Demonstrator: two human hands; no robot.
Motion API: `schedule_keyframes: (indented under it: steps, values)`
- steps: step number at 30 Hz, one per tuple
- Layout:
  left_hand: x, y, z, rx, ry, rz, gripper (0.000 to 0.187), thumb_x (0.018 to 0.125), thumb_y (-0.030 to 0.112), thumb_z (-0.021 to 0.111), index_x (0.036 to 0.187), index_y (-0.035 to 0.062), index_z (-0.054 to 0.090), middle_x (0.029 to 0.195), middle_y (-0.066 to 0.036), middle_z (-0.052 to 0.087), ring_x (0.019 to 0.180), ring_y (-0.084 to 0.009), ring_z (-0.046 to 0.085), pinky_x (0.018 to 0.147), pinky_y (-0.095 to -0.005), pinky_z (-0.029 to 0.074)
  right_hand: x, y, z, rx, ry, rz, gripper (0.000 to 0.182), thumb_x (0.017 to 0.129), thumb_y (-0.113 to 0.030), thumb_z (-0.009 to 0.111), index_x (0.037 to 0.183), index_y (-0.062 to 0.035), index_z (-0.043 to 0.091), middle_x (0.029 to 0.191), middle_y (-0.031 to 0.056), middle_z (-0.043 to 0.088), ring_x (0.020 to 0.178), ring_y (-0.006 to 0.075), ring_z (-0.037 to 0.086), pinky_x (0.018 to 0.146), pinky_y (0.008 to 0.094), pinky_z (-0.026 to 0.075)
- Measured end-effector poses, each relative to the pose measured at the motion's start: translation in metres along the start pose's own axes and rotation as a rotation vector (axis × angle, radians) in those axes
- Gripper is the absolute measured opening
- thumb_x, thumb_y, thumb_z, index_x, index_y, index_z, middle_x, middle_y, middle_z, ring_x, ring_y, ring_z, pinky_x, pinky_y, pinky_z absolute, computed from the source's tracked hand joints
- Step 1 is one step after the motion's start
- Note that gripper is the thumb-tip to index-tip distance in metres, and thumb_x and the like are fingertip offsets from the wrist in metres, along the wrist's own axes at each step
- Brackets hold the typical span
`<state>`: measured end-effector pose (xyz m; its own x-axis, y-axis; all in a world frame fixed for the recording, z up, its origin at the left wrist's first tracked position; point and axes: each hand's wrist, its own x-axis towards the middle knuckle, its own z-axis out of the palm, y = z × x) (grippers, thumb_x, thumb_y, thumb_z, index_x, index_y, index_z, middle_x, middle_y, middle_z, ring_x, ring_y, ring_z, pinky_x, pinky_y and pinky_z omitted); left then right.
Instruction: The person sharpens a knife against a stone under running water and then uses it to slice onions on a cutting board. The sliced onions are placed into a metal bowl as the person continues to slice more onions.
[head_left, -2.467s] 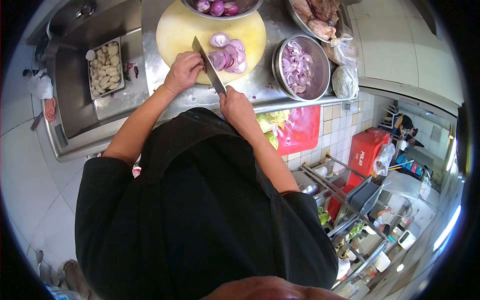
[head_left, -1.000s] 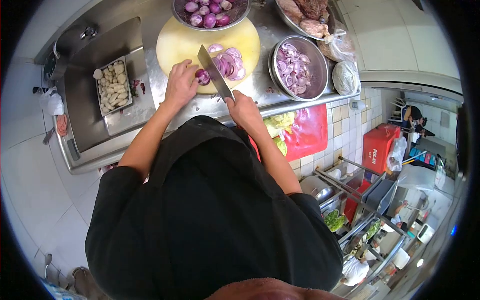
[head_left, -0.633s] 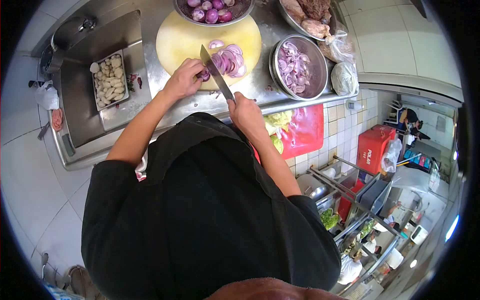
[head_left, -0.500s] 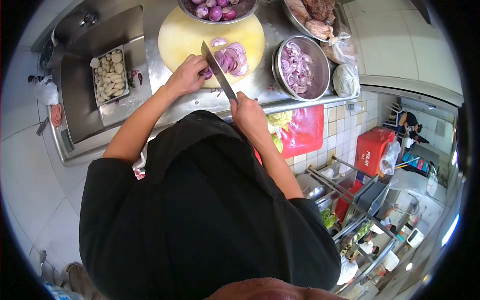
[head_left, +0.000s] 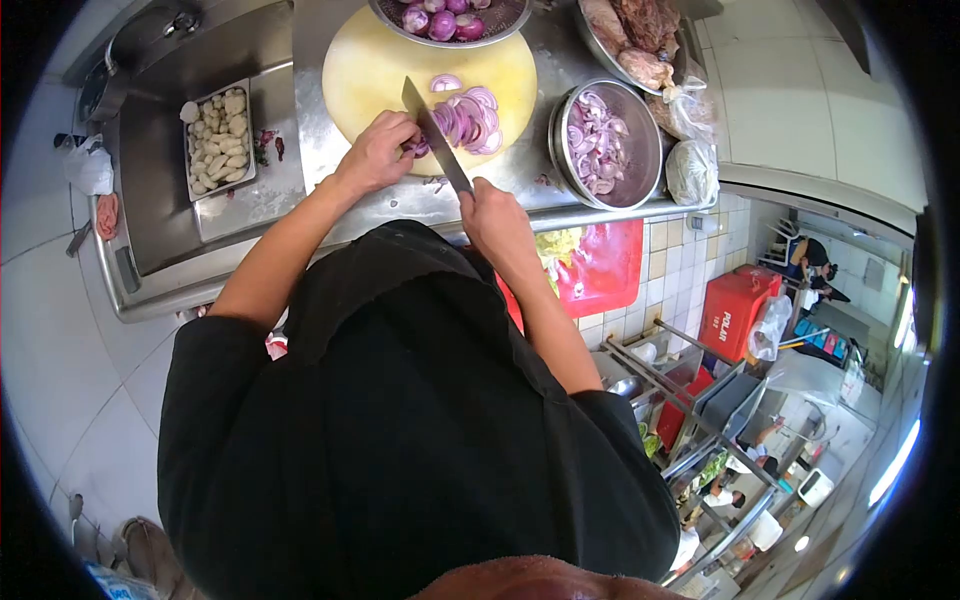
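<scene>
My right hand is closed round the handle of a kitchen knife, whose blade slants up and left over a round yellowish cutting board. Just left of the blade, my left hand has its fingers curled onto a piece of red onion, mostly hidden by the fingers and the knife. To the right of the blade lies a fanned heap of onion slices, with a separate onion slice above it.
A colander of whole onions overlaps the board's far edge. Right of the board stands a metal bowl of cut onion, near a bowl of meat. At left, a tray of pale pieces sits in the sink. People work far right.
The whole view has shifted slightly. Both hands, the knife and the onion slices keep nearly the same positions relative to the board.
</scene>
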<state>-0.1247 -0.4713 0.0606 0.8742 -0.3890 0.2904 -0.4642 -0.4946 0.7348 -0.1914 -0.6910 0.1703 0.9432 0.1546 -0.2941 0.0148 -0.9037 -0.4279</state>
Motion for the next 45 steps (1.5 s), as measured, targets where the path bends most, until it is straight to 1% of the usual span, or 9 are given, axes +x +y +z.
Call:
schedule_keyframes:
  steps: [14, 20, 23, 26, 29, 32, 35, 41, 45]
  values:
    - [-0.006, 0.001, 0.006, -0.027, 0.08, -0.013, 0.027, 0.075, 0.0, 0.07, 0.101, 0.0003, 0.063, 0.11, -0.017, 0.063, 0.108, -0.037, 0.06, 0.095, -0.0429, 0.05, 0.009, 0.013, 0.025, 0.001, -0.054, 0.025, 0.027, 0.098, -0.024, 0.06, 0.095, 0.0016, 0.063, 0.082, 0.0302, 0.069, 0.084, 0.05, 0.069, 0.08, 0.0583, 0.054]
    - [0.001, 0.007, 0.002, -0.01, 0.097, -0.041, 0.028, 0.075, 0.004, 0.071, 0.102, -0.0002, 0.064, 0.112, -0.017, 0.063, 0.107, -0.0362, 0.06, 0.095, -0.0428, 0.05, 0.021, 0.031, 0.013, 0.124, -0.11, 0.076, 0.035, 0.099, -0.032, 0.058, 0.102, 0.0029, 0.065, 0.094, 0.0324, 0.07, 0.095, 0.0505, 0.068, 0.088, 0.0595, 0.051]
    - [0.01, 0.008, -0.007, 0.204, -0.105, -0.06, 0.032, 0.081, 0.012, 0.072, 0.11, 0.0021, 0.066, 0.105, -0.018, 0.066, 0.104, -0.0368, 0.063, 0.092, -0.0437, 0.052, 0.023, 0.029, 0.012, 0.092, -0.108, 0.113, 0.039, 0.099, -0.034, 0.057, 0.105, 0.0031, 0.066, 0.098, 0.0336, 0.07, 0.1, 0.051, 0.067, 0.092, 0.0596, 0.05]
    - [0.024, 0.029, -0.014, 0.423, -0.261, -0.401, 0.037, 0.086, 0.022, 0.072, 0.118, 0.0046, 0.067, 0.097, -0.019, 0.069, 0.103, -0.0376, 0.067, 0.09, -0.045, 0.053, 0.022, 0.03, 0.017, 0.123, -0.066, 0.084, 0.037, 0.099, -0.033, 0.057, 0.104, 0.003, 0.066, 0.098, 0.0337, 0.069, 0.098, 0.0517, 0.066, 0.091, 0.0594, 0.05]
    - [0.026, 0.039, -0.008, 0.243, -0.16, -0.679, 0.037, 0.091, 0.028, 0.07, 0.121, 0.0063, 0.068, 0.091, -0.02, 0.071, 0.102, -0.0376, 0.069, 0.088, -0.045, 0.054, 0.019, 0.025, 0.02, 0.136, -0.053, 0.081, 0.037, 0.099, -0.032, 0.056, 0.104, 0.0033, 0.065, 0.096, 0.0335, 0.07, 0.097, 0.0524, 0.066, 0.091, 0.0593, 0.05]
    - [0.023, 0.051, -0.019, -0.025, -0.165, -0.779, 0.029, 0.09, 0.022, 0.071, 0.114, 0.0045, 0.07, 0.099, -0.019, 0.071, 0.107, -0.0362, 0.068, 0.089, -0.0434, 0.054, 0.012, 0.017, 0.013, 0.155, -0.069, 0.11, 0.037, 0.1, -0.032, 0.056, 0.104, 0.0039, 0.065, 0.095, 0.033, 0.07, 0.096, 0.0525, 0.066, 0.09, 0.0597, 0.05]
    - [-0.007, 0.019, -0.011, 0.063, 0.063, -0.052, 0.025, 0.087, 0.012, 0.071, 0.11, 0.0023, 0.068, 0.103, -0.017, 0.07, 0.105, -0.0349, 0.067, 0.088, -0.0418, 0.054, 0.006, 0.009, 0.008, 0.123, -0.077, 0.127, 0.036, 0.1, -0.031, 0.057, 0.105, 0.0033, 0.065, 0.094, 0.0329, 0.07, 0.096, 0.0517, 0.067, 0.089, 0.0595, 0.051]
    - [-0.002, 0.007, -0.008, 0.089, -0.013, 0.097, 0.023, 0.082, 0.003, 0.069, 0.104, 0.001, 0.067, 0.103, -0.015, 0.067, 0.099, -0.0351, 0.063, 0.088, -0.0426, 0.051, 0.0, 0.016, 0.008, 0.038, -0.059, 0.084, 0.032, 0.1, -0.03, 0.058, 0.1, 0.0008, 0.065, 0.089, 0.0321, 0.07, 0.091, 0.0504, 0.068, 0.085, 0.0593, 0.052]
    - [0.003, 0.011, -0.008, 0.115, -0.055, 0.048, 0.02, 0.082, 0.002, 0.067, 0.102, 0.0013, 0.066, 0.102, -0.015, 0.066, 0.099, -0.0353, 0.061, 0.09, -0.0437, 0.049, -0.01, 0.018, 0.001, 0.024, -0.035, 0.031, 0.03, 0.1, -0.029, 0.058, 0.096, 0.0004, 0.065, 0.085, 0.0302, 0.07, 0.086, 0.0498, 0.069, 0.081, 0.0595, 0.053]
